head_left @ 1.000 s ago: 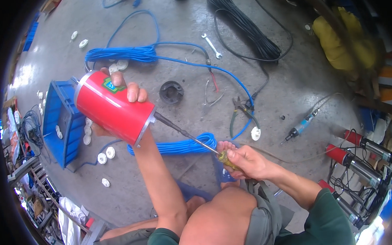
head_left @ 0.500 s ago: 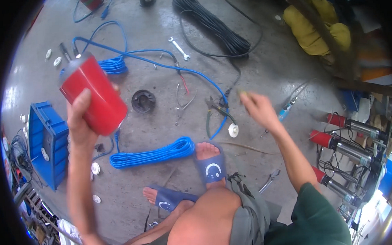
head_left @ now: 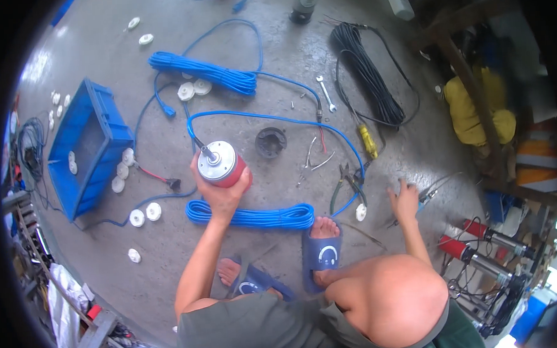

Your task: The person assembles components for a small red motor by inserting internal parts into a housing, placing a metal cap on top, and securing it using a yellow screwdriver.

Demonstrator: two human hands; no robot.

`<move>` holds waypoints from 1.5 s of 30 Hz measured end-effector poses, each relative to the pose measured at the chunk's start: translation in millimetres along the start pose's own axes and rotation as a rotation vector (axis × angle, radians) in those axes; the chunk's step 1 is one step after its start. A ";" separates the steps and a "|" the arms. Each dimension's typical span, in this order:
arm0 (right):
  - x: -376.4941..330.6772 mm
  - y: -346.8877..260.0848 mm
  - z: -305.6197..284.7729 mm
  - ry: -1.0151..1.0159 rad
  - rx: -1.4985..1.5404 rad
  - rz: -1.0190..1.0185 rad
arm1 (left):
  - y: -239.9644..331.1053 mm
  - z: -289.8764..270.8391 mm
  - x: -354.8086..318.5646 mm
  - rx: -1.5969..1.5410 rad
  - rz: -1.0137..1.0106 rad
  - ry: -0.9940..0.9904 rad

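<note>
My left hand point(head_left: 222, 198) is wrapped round a red cylindrical motor point(head_left: 240, 177), held upright with its silver end plate and short shaft on top. A blue cable point(head_left: 263, 114) runs out of that top and curves to the right. My right hand point(head_left: 405, 201), fingers apart and holding nothing, reaches over the floor beside a slim blue-handled tool point(head_left: 426, 196); whether it touches it I cannot tell. Between my hands lie pliers point(head_left: 347, 186) with dark green handles, a white disc point(head_left: 361, 212) and a black round housing point(head_left: 271, 142). Beyond them is a yellow-handled screwdriver point(head_left: 368, 142).
Coiled blue cables point(head_left: 205, 71) and a black cable coil point(head_left: 370, 76) lie on the floor, with a wrench point(head_left: 326, 94) between. A blue bin point(head_left: 100, 150) stands left among several white discs. Red-and-silver pumps point(head_left: 475, 257) are at right, and my slippered feet point(head_left: 324, 253) are in front.
The red motor has turned from tilted to upright and come nearer my middle. My right hand has opened and lowered toward the floor. The yellow-handled screwdriver now shows on the floor.
</note>
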State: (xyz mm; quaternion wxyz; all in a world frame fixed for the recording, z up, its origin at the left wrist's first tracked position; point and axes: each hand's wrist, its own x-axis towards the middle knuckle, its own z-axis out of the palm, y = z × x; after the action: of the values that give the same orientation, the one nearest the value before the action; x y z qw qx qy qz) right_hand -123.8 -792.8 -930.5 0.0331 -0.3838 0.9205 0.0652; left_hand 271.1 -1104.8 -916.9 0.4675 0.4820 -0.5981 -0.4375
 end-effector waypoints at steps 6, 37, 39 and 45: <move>-8.2 25.1 24.3 -0.103 0.139 0.012 | -54.3 17.6 -4.4 0.143 0.134 0.028; 17.3 -384.7 -126.2 0.071 0.950 -1.151 | -35.4 -52.9 -35.7 0.189 -0.094 -0.056; 17.4 -387.7 -130.2 0.087 0.929 -1.188 | -37.1 -55.6 -38.1 0.195 -0.083 -0.052; 16.9 -393.3 -148.3 0.039 0.727 -1.187 | -49.7 -50.2 -40.7 0.238 -0.019 -0.031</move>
State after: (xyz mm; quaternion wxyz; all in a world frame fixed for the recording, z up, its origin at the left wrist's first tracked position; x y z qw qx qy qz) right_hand 142.3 -1100.4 -822.9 0.1730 -0.7877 0.5188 -0.2834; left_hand 332.6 -1076.0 -961.8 0.3938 0.5327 -0.6484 -0.3752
